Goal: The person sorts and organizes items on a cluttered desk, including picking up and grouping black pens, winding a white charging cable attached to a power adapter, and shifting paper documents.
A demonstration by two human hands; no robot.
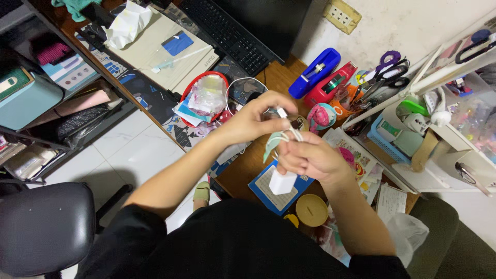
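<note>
Up close, right hand (310, 157) fingers closed around white charger (282, 182), left hand (253, 120) fingers pinching its cable (281, 112).

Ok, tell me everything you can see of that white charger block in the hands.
The white charger block is a small, smooth plastic cube with rounded corners. It hangs below the right hand, which grips its top. A thin white cable rises from that fist to the left hand, which pinches the plug end. It hovers above a blue-edged card on the desk.

A clear plastic bag (207, 93) fills the red bowl (192, 88); a blue square packet (268, 188) lies under the hands; a dark monitor (268, 20) stands behind.
</note>
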